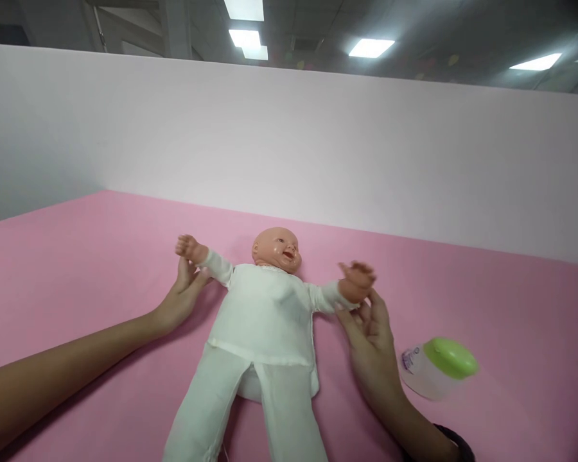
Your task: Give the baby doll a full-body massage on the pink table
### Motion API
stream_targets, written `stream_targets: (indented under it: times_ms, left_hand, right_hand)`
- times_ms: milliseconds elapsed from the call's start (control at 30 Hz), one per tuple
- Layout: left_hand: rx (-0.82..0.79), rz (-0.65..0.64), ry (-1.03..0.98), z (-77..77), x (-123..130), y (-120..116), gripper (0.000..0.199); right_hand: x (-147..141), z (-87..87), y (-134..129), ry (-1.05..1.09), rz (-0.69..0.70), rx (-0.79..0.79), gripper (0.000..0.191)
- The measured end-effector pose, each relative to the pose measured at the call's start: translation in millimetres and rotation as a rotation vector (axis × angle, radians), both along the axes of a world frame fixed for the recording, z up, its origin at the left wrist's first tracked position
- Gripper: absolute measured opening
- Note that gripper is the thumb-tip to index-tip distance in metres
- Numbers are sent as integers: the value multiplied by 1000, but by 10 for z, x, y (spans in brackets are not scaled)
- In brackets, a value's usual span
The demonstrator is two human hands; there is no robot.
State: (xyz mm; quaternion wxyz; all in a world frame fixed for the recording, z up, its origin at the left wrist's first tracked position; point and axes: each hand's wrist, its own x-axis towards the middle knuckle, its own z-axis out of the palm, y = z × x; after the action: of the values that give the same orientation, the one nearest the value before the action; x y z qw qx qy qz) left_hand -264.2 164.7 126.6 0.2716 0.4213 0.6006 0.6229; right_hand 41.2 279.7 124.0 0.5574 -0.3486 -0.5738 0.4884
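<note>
Head view, only one. Baby doll [264, 314] lies face-up on the pink table [77, 256], dressed in a white top and white trousers. Long axis runs from the head at the far end toward the camera, legs nearest the person and cut off by the bottom edge. Both doll arms stick out sideways, roughly square to the body.

Left hand [183, 298] comes in from the left and sits under and around the doll's sleeve at the wrist, fingers curled up against it; the doll's small fist pokes out just above the fingertips. Grip looks like a loose cradle; can't tell for certain that it closes.

Right hand [373, 340] reaches up from the lower right, fingertips touching the other doll wrist just below its open palm. Fingers are close together, light pinch on the cuff end, thumb side partly hidden. A dark band shows at the wrist near the frame edge.

So each hand has one doll arm, the body lies between them, neither hand clearly nearer the torso.

Small clear jar with a green lid [438, 369] rests tilted on the table just right of the right hand, not touching it. White partition wall [318, 147] stands behind the table.
</note>
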Motion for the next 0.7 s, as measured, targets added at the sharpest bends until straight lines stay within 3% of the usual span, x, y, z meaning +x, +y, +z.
stream_targets:
  times_ms: [67,167,267,367,467,533,633,700]
  left_hand:
    - [-34,61,-238,4,-84,69,54]
    - [-45,71,-438,-7,-212,166,35]
    - [-44,69,-473,3,-240,194,27]
    - [-17,78,-420,37,-154,136,43]
    - [29,61,-176,53,-35,30,57]
    - [76,-28,72,37,20,-38,51]
    - [170,-272,501,-14,38,-99,32]
    - [224,-343,734,-47,23,-112,28]
  right_hand:
    - [18,5,97,120,-117,-201,70]
    - [52,-8,225,252,-186,-444,53]
    - [61,-4,239,249,-187,-452,50]
    - [46,26,143,129,-197,-316,68]
    - [32,39,23,-10,-178,-101,76]
    - [28,13,-35,-71,-94,121,66]
    - [36,-70,-74,-288,114,542,45]
    - [47,-123,-77,-446,210,761,49]
